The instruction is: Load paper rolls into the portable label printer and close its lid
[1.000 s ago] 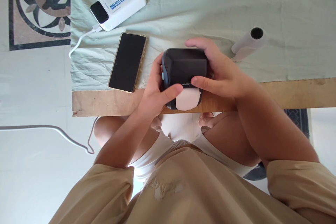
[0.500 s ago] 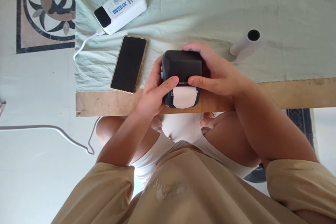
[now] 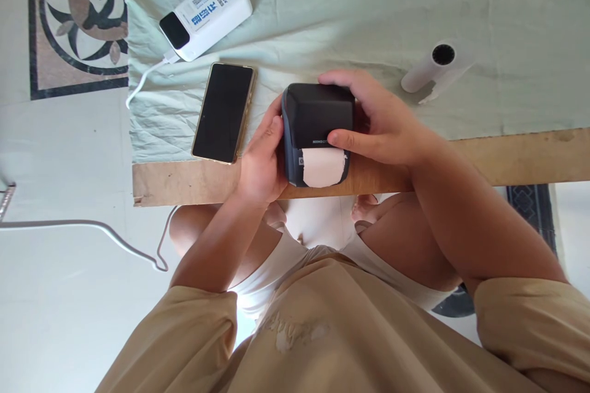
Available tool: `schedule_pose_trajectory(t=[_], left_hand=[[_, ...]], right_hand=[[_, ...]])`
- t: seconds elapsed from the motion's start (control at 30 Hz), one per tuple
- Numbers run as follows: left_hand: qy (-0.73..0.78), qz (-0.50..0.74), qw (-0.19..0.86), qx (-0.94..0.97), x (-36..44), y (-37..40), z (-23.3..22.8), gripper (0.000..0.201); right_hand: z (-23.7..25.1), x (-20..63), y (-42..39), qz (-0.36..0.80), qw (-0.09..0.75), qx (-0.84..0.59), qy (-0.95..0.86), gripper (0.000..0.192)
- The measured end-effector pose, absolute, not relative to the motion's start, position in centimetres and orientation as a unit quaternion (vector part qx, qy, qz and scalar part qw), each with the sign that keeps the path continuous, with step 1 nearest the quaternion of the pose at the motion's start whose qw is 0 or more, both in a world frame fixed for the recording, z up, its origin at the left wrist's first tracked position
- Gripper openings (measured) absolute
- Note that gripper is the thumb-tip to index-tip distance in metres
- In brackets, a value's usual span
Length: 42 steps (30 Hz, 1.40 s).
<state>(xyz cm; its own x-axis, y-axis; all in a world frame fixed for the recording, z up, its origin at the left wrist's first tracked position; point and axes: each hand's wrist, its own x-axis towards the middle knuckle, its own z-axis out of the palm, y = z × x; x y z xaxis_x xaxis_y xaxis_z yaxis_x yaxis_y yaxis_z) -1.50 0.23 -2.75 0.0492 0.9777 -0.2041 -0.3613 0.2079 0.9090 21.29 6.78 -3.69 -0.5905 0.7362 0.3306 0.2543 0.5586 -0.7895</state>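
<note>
A small dark label printer [image 3: 318, 120] stands at the front edge of the table [image 3: 507, 156], with a strip of white paper [image 3: 323, 167] hanging out of its front slot. My left hand [image 3: 260, 156] lies against its left side, fingers pressed to the casing. My right hand [image 3: 382, 123] wraps its right side and top, thumb on the front just above the paper. Both hands hold the printer.
A black phone [image 3: 224, 112] lies face up to the left on the pale green cloth [image 3: 369, 6]. Behind it is a white power bank [image 3: 205, 14] with a white cable [image 3: 142, 77]. A white paper roll [image 3: 426, 70] lies at the right. My knees are under the table.
My left thumb has come off the printer's front and now rests at its left side. The paper strip shows more fully. The printer has shifted slightly away from me.
</note>
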Motion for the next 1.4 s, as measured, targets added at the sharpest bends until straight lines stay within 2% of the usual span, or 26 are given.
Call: schedule_pose_trajectory(t=[0.1, 0.2, 0.27, 0.37, 0.43, 0.5, 0.6, 0.63, 0.73, 0.8, 0.93, 1.0, 1.1, 1.17, 1.27, 1.4], left_hand=[[0.434, 0.528, 0.639, 0.352, -1.7, 0.4, -3.2, 0.047], [0.408, 0.542, 0.65, 0.343, -1.8, 0.4, -3.3, 0.045], [0.408, 0.551, 0.658, 0.312, -1.6, 0.3, -2.8, 0.038], [0.418, 0.564, 0.666, 0.254, -1.0, 0.0, -1.6, 0.016], [0.405, 0.578, 0.671, 0.228, -0.7, -0.2, -1.0, 0.022], [0.376, 0.589, 0.679, 0.223, -0.6, -0.3, -0.9, 0.024], [0.357, 0.576, 0.69, 0.254, -0.8, -0.4, -1.3, 0.018], [0.361, 0.567, 0.69, 0.269, -1.0, -0.4, -1.4, 0.022], [0.372, 0.551, 0.688, 0.292, -1.3, -0.5, -1.8, 0.035], [0.365, 0.551, 0.688, 0.301, -1.4, -0.5, -1.9, 0.033], [0.358, 0.557, 0.684, 0.307, -1.4, -0.4, -1.8, 0.029], [0.355, 0.554, 0.686, 0.311, -1.3, -0.4, -1.9, 0.029], [0.353, 0.557, 0.686, 0.307, -1.3, -0.5, -2.1, 0.027], [0.361, 0.559, 0.679, 0.31, -1.3, -0.6, -2.2, 0.031], [0.382, 0.549, 0.668, 0.327, -1.5, -0.9, -2.4, 0.047], [0.401, 0.529, 0.669, 0.335, -1.8, -1.2, -2.2, 0.055]], right_hand=[[-3.6, 21.3, 6.9, 0.355, 0.334, -0.284, -0.826, 0.067], [-3.1, 21.4, 6.8, 0.357, 0.328, -0.271, -0.831, 0.076], [-2.7, 21.5, 6.6, 0.368, 0.316, -0.273, -0.831, 0.085], [-2.3, 21.4, 6.3, 0.38, 0.298, -0.294, -0.825, 0.088], [-2.1, 21.2, 6.0, 0.351, 0.318, -0.324, -0.818, 0.089], [-1.8, 20.8, 5.9, 0.298, 0.376, -0.354, -0.803, 0.082], [-1.1, 20.1, 5.9, 0.262, 0.468, -0.395, -0.746, 0.061], [-0.8, 19.8, 5.9, 0.263, 0.486, -0.41, -0.725, 0.054], [0.2, 19.3, 6.1, 0.263, 0.511, -0.448, -0.685, 0.04], [0.7, 19.0, 5.9, 0.227, 0.508, -0.463, -0.69, 0.033], [1.5, 18.6, 4.8, 0.11, 0.441, -0.445, -0.772, 0.02], [2.1, 18.3, 4.1, 0.086, 0.35, -0.455, -0.814, 0.01], [3.4, 18.1, 3.3, 0.081, 0.154, -0.496, -0.85, 0.025], [4.2, 18.2, 3.0, 0.092, 0.08, -0.496, -0.86, 0.027], [4.7, 18.5, 2.8, 0.1, 0.054, -0.471, -0.875, 0.025], [4.6, 18.8, 2.7, 0.119, 0.065, -0.463, -0.876, 0.022]])
